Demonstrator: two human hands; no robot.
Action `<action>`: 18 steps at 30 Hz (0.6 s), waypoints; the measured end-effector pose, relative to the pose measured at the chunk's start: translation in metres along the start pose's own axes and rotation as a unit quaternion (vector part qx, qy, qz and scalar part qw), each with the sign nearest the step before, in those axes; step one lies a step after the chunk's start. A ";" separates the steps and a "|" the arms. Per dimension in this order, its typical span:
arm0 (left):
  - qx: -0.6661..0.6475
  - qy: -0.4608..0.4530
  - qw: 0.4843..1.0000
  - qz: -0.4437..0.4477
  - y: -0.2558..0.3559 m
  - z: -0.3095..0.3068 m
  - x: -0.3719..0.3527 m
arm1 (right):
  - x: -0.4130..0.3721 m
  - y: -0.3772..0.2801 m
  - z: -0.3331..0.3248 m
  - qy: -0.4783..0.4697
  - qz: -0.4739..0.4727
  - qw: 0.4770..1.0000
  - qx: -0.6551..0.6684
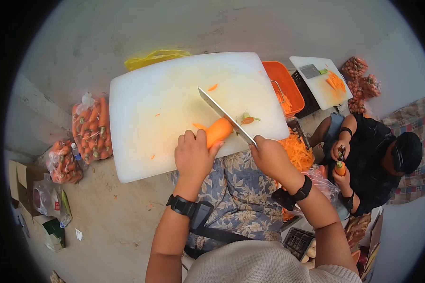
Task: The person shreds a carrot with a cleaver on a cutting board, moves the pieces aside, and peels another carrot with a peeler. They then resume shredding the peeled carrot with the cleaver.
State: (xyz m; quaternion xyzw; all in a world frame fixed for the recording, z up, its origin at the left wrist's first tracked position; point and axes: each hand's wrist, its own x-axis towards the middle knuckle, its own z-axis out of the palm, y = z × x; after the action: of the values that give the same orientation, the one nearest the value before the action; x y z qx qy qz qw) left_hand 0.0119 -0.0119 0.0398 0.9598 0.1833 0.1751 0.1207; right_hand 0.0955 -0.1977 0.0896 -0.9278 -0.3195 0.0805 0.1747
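On the white cutting board (151,108), my left hand (193,153) grips a peeled carrot (219,131) near the board's lower edge. My right hand (271,158) is closed around the handle end of a large knife (226,114), its handle hidden by the fingers. The blade stands against the carrot's right end, pointing up and left. Just right of the blade lies a cut green carrot top (248,119). A small orange piece (213,87) rests near the knife tip.
Bags of carrots (92,129) stand at left. An orange tub (284,87) holds cut carrot at right, beside a second board (318,92) with a cleaver. A co-worker (370,155) at right holds a carrot. Shredded carrot (296,152) lies beyond my right hand.
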 end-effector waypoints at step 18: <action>-0.031 -0.071 0.992 0.098 -0.019 -0.020 -0.007 | -0.097 0.133 -0.024 0.117 0.285 0.888 0.341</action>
State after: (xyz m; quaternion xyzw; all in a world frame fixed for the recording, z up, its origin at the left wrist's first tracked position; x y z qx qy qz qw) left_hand -0.0079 0.0060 0.0506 0.9790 0.0735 0.1226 0.1452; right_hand 0.1008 -0.3618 0.0658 -0.8647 0.0283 0.1217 0.4865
